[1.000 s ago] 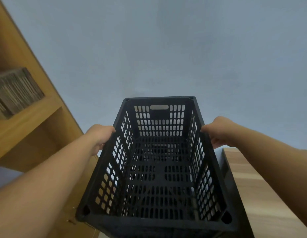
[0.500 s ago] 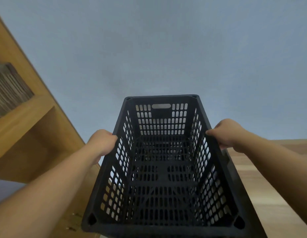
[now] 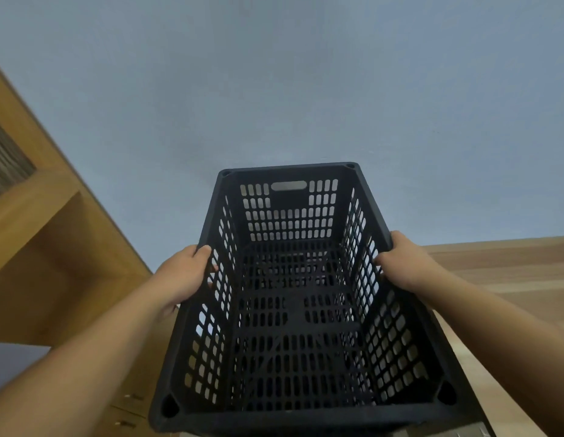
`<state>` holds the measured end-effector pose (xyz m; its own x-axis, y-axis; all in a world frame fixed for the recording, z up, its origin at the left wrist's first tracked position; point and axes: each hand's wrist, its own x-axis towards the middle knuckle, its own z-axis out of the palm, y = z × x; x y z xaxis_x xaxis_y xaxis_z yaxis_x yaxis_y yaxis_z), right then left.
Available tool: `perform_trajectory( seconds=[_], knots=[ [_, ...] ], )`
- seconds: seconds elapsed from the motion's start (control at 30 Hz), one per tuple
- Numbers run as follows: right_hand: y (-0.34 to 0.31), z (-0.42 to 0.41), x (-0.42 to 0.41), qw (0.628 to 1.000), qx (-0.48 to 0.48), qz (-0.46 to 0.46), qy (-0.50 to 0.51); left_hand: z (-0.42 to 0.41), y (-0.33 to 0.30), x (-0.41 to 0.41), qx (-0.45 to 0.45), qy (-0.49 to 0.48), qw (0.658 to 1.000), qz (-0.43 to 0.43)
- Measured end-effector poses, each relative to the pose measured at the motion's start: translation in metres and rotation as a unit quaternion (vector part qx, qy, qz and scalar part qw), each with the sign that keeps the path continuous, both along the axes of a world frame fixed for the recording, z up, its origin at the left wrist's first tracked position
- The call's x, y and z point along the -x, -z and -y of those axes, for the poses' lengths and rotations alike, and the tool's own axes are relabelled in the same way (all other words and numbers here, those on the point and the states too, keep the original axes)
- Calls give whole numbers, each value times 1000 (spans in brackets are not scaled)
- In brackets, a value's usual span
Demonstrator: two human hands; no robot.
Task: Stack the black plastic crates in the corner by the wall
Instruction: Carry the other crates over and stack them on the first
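Note:
A black perforated plastic crate (image 3: 293,310) fills the lower middle of the head view, open side up, its far end close to the grey-blue wall (image 3: 305,89). My left hand (image 3: 183,275) grips the crate's left rim, fingers curled over the edge. My right hand (image 3: 406,263) grips the right rim the same way. The crate's inside holds nothing. Dark slotted shapes show through its floor; whether another crate lies beneath it I cannot tell.
A wooden shelf unit (image 3: 53,247) stands at the left, with stacked cardboard (image 3: 6,162) on an upper shelf. A wooden surface (image 3: 510,272) runs along the right, against the wall.
The crate and both hands have shifted slightly right and lower in view. The shelf unit slid left and more of the wooden surface on the right came into sight.

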<state>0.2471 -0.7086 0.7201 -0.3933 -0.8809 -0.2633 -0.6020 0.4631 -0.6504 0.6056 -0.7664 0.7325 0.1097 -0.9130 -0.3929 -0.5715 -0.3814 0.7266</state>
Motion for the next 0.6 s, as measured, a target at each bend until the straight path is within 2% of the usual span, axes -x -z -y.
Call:
perform_trajectory(
  seconds=[0.37,0.53,0.6],
  knots=[
    [3,17,-17,999,-1,-45,-24,-1,5,6,33,-9,997,70],
    [3,14,1,999,-7,-41,-18,-5,12,18,55,-19,998,36],
    [0,9,16,999,-10,-43,-6,-5,14,32,72,-8,996,50]
  ],
)
